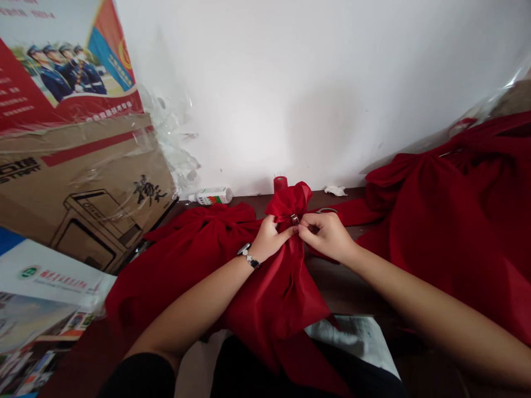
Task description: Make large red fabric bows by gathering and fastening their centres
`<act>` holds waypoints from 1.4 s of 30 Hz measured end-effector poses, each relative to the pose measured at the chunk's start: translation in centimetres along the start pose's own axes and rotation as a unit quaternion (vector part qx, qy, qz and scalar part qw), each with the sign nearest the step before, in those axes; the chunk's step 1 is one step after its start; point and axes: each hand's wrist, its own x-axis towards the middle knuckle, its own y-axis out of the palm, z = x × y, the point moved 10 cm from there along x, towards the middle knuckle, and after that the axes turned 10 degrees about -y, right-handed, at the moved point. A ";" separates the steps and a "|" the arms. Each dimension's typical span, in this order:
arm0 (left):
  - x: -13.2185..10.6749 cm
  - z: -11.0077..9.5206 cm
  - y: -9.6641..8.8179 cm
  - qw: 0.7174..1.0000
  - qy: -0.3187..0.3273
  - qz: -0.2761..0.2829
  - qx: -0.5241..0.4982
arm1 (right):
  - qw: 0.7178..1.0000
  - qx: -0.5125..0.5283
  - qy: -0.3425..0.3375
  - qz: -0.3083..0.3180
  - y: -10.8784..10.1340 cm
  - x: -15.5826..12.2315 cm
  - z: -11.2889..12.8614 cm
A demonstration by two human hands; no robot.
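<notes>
My left hand (pixel 269 241) is closed around a gathered length of red cloth (pixel 286 298), which bunches into a puff above the fingers and hangs down over my lap. A small shiny metal clip (pixel 294 219) sits at the gathered neck, between my two hands. There my right hand (pixel 327 232) pinches thumb and fingers together, close against the clip; what lies in the pinch is too small to make out. Just behind the puff stands a spool of red thread (pixel 280 183) with thin pins or needles sticking up from it.
More gathered red cloth lies left (pixel 178 260) and right (pixel 448 221) on the dark table (pixel 352 284). Near the wall are a white bottle (pixel 213 196) on its side, a crumpled tissue (pixel 335 190) and a scissors handle (pixel 327 210). A cardboard box (pixel 91 193) stands left.
</notes>
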 end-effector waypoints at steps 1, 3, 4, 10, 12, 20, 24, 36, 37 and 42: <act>0.0 0.0 -0.1 1.000 0.000 -0.003 0.004 | 1.000 -0.002 0.000 0.000 0.0 0.0 0.0; 0.0 0.1 -0.1 1.000 0.000 -0.007 0.013 | 1.000 -0.005 -0.001 -0.001 0.0 -0.1 0.0; 0.0 0.1 -0.2 1.000 0.002 -0.009 0.019 | 1.000 -0.005 -0.002 -0.002 0.0 -0.1 0.0; -0.2 -0.2 -0.5 0.998 0.029 -0.027 0.051 | 1.000 0.006 0.000 -0.014 0.0 -0.1 0.0; -0.3 -0.3 -0.5 0.997 0.037 -0.031 0.059 | 1.000 0.005 0.002 -0.019 -0.1 -0.2 0.0; -0.5 -0.9 -0.7 0.993 0.038 -0.055 0.092 | 1.000 -0.003 -0.006 -0.015 -0.1 -0.2 0.2; -0.5 -0.8 -0.7 0.993 0.034 -0.060 0.095 | 1.000 -0.012 -0.014 -0.009 -0.1 -0.2 0.3; -0.7 -0.9 -0.5 0.994 0.043 -0.051 0.088 | 1.000 -0.018 0.005 0.009 0.1 -0.1 -0.2; -0.6 -0.9 -0.4 0.994 0.041 -0.049 0.086 | 1.000 -0.016 0.004 0.010 0.1 0.0 -0.2; -0.4 -0.7 -0.3 0.995 0.033 -0.040 0.082 | 1.000 0.001 0.005 0.011 0.3 -0.1 -0.6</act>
